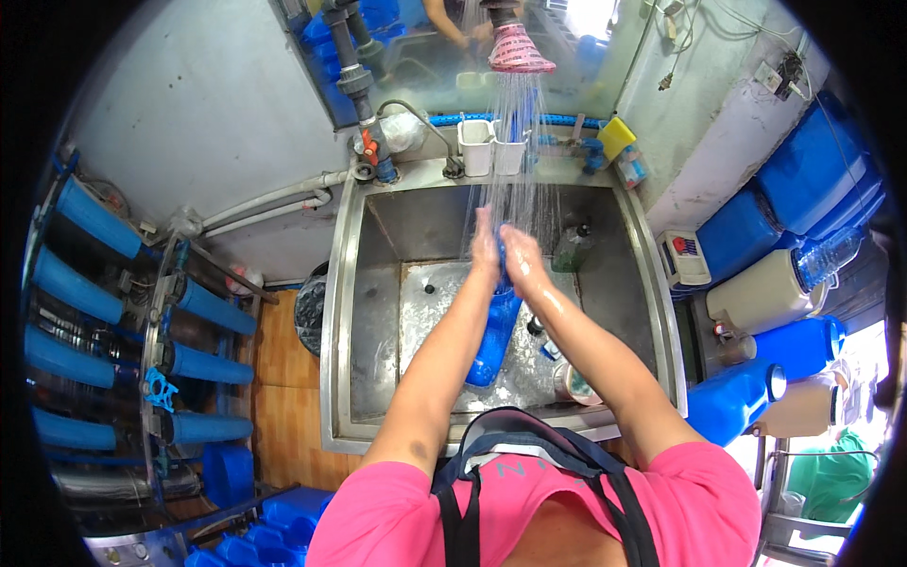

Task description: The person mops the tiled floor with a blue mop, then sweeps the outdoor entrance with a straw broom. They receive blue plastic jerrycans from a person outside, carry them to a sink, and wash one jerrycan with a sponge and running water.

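Under the falling water, my left hand (485, 248) and my right hand (523, 260) are raised with palms facing each other. The narrow upper part of a blue plastic container (493, 345) shows between them, and both hands press on its sides. Its wider body extends below toward me, tilted slightly. How my fingers meet it is partly hidden by the spray. Water pours from a shower head wrapped in pink material (521, 52). A deep stainless steel sink (338, 331) surrounds the container.
In the sink lie a greenish clear bottle (573, 248) and a round jar (573, 386). White cups (475, 146) and a yellow sponge (617, 138) sit along the back ledge. Blue filter cylinders (208, 362) line the left; large blue jugs (737, 402) crowd the right.
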### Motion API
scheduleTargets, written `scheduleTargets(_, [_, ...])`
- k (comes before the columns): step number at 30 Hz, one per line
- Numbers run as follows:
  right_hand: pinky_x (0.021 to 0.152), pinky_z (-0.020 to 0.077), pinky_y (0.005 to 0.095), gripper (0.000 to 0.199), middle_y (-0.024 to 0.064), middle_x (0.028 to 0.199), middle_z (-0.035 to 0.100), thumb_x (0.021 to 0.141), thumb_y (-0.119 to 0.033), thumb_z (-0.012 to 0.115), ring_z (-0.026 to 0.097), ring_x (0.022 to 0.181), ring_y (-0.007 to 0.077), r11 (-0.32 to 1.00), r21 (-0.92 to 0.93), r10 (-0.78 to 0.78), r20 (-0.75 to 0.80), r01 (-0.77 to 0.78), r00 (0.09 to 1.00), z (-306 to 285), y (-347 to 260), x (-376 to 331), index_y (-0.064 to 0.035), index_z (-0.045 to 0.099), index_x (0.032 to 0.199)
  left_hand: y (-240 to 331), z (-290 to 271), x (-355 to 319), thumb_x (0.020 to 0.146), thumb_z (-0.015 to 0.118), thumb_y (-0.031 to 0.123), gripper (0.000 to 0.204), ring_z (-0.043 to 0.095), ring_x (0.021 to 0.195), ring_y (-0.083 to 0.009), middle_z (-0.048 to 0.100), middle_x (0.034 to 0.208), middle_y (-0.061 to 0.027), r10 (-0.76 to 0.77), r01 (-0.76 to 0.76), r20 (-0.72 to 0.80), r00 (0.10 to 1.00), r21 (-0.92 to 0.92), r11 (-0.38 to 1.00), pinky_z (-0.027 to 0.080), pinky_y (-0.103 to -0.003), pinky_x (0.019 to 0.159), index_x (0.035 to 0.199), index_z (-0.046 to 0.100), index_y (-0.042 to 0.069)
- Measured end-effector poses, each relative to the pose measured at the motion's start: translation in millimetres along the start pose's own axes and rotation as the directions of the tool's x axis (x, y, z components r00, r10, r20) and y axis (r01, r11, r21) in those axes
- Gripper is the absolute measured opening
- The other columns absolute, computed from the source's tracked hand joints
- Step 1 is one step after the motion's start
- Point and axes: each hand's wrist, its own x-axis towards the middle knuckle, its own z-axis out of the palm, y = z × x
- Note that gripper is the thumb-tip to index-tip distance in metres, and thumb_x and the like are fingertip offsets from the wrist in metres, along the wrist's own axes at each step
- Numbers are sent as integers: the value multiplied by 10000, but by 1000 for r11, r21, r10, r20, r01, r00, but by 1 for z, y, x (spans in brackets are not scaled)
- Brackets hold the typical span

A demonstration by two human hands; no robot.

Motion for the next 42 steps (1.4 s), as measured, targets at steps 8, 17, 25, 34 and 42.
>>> scheduleTargets(8, [849,434,458,345,253,1004,600,921,-315,466,557,989,432,903,-403,-191,-73,147,979,8,12,18,3,598,951,-27,11,-9,860,497,629,662,529,1123,-247,559,1241,-98,-168,204,126,978,-371,906,412,-383,980,1262,512,103])
scheduleTargets(17, [1006,147,718,371,216,1501,238,888,-419,516,126,1391,442,408,-857,-216,244,315,945,-38,-15,4,-128,739,942,18,-36,-24,880,341,648,688,424,1265,-361,490,1354,-161,-393,493,302,868,-439,751,265,-619,1036,1338,470,152])
scheduleTargets(25, [1032,229,666,212,163,1399,424,721,-181,648,341,1335,353,93,-375,-158,909,922,386,-37,-37,-1,-146,709,921,-24,-66,-20,926,355,521,510,544,1132,-334,581,1247,-95,-397,514,330,857,-489,705,436,-479,965,1256,537,178])
scheduleTargets(34, [927,459,414,434,171,1213,534,642,33,622,521,1120,378,555,-363,-487,588,748,646,-51,-59,21,-128,655,1044,-102,-171,-24,735,728,406,590,648,762,-267,673,987,-151,-474,476,-293,830,815,329,534,-375,690,1078,622,-62])
scheduleTargets(42, [916,472,409,445,179,1252,512,653,22,649,515,1135,387,386,-434,-618,534,814,577,-60,-76,7,-135,645,1069,-134,-171,-59,780,707,83,164,549,484,-190,601,674,-114,-516,478,-151,843,652,589,450,-328,443,780,576,-15])
